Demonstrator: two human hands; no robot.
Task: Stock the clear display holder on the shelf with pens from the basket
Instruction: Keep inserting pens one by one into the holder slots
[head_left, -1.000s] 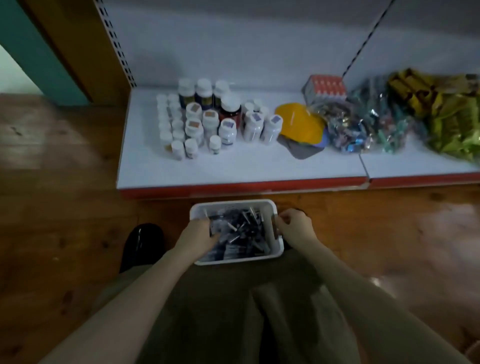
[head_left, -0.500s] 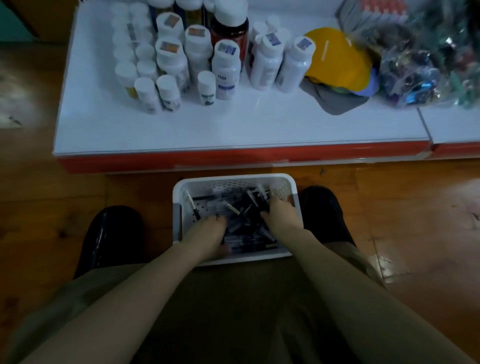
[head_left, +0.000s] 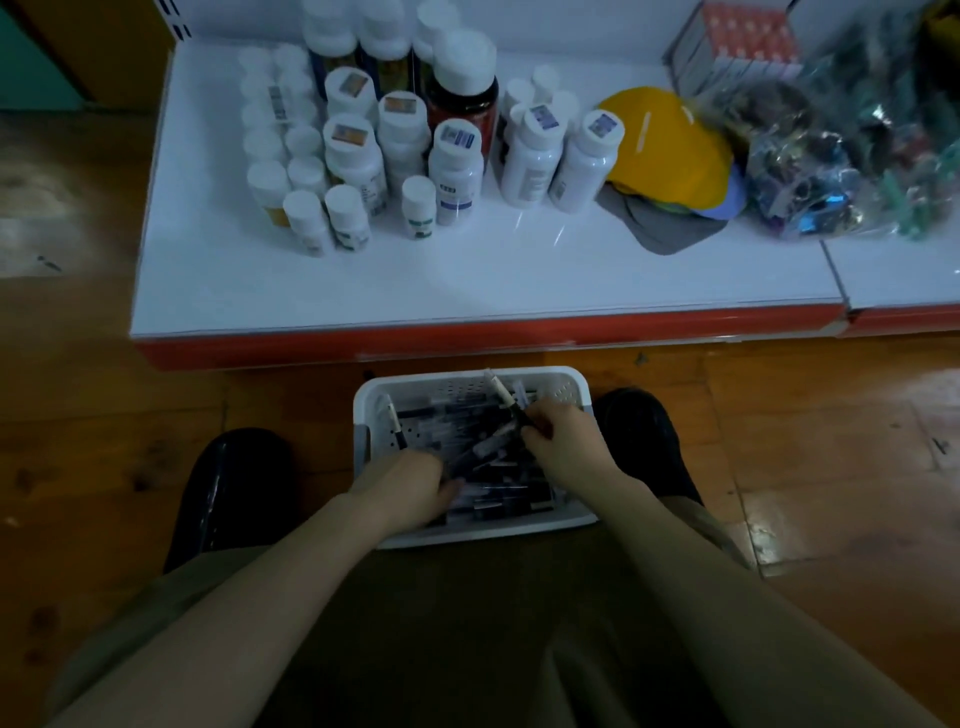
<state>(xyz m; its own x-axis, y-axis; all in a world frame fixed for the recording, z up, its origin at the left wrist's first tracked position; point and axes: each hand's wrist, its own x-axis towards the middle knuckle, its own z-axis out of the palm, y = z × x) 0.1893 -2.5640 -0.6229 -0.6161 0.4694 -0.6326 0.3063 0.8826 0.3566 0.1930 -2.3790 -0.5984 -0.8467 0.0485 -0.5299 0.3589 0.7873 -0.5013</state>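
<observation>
A white perforated basket (head_left: 571, 387) sits on the wooden floor between my two black shoes, full of dark pens (head_left: 467, 415) with pale caps. My right hand (head_left: 566, 441) is inside the basket at its right side, fingers pinched on a pen (head_left: 503, 393) whose white end sticks up and away from me. My left hand (head_left: 405, 483) lies in the near left of the basket with its fingertips buried among the pens; its grip is hidden. A clear holder (head_left: 691, 57) with red-topped contents stands at the back right of the white shelf (head_left: 467, 280).
Many white-capped bottles (head_left: 452, 166) crowd the shelf's back left. A yellow cap (head_left: 670, 150) on a grey one and clear bags of small colourful items (head_left: 810, 171) fill the right. The shelf's red front edge (head_left: 467, 338) runs just beyond the basket.
My hands went from the basket's rim into the pens. My right hand closed on a pen and raised its end. The view dropped closer to the shelf and basket.
</observation>
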